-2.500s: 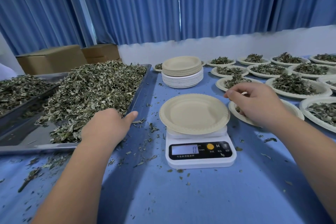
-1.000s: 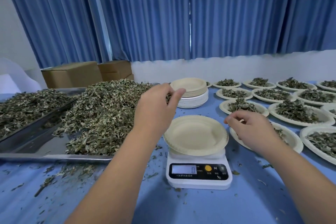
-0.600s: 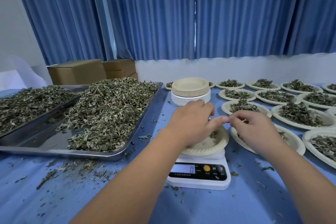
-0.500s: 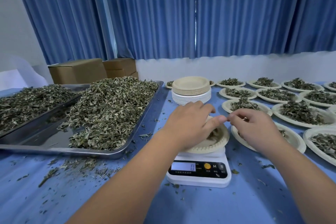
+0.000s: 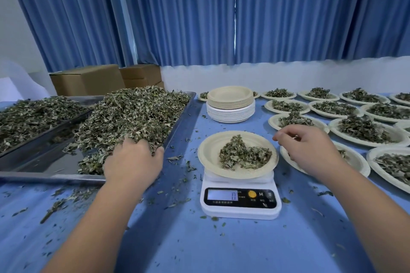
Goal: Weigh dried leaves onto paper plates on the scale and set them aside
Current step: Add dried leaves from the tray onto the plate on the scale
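The plate (image 5: 206,150) on the scale (image 5: 240,206) carries a small mound of leaves (image 5: 244,154), so I judge this portion only partly weighed; I can't read the display (image 5: 223,195). My left hand (image 5: 133,159) is dug into the heap (image 5: 133,115) on the tray (image 5: 182,113), fingers buried, so I cannot tell whether they grip. My right hand (image 5: 310,150) hovers beside the plate, loosely curled, empty. Many filled plates (image 5: 363,128) sit to the right, and a stack of empty plates (image 5: 230,104) waits behind.

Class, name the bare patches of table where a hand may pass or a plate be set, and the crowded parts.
Bare: the blue table in front of the scale, toward the person. Leaf-littered: the strip between tray and scale. Crowded: filled plates right of the scale.
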